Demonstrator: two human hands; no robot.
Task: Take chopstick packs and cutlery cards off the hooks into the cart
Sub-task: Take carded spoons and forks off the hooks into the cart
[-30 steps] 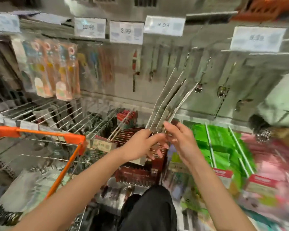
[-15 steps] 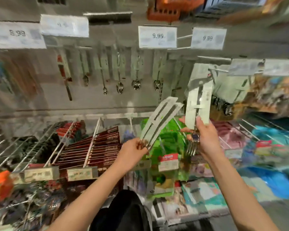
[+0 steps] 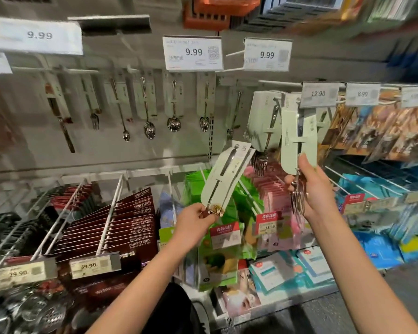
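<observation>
My left hand (image 3: pixel 193 224) pinches the bottom of a few pale green cutlery cards (image 3: pixel 223 178), fanned up to the right. My right hand (image 3: pixel 310 189) grips a pale green fork card (image 3: pixel 297 138) that still hangs at its hook by the 12.90 tag; the fork's tines sit in my palm. More fork cards (image 3: pixel 263 124) hang on the hook just left of it. Single spoon and fork cards (image 3: pixel 174 109) hang in a row on the grey back panel. Dark red chopstick packs (image 3: pixel 130 220) hang on long hooks at lower left. The cart is out of view.
Price tags (image 3: pixel 193 53) stick out on arms above the cutlery. Green packs (image 3: pixel 196 186) and pink packs (image 3: pixel 273 196) fill hooks behind my hands. Blue packs (image 3: pixel 381 239) lie at right. Metal strainers (image 3: pixel 41 312) sit at bottom left.
The view swung right, away from the orange cart. My right hand left the cards in my left hand, reached up right and took hold of a hanging fork card.
</observation>
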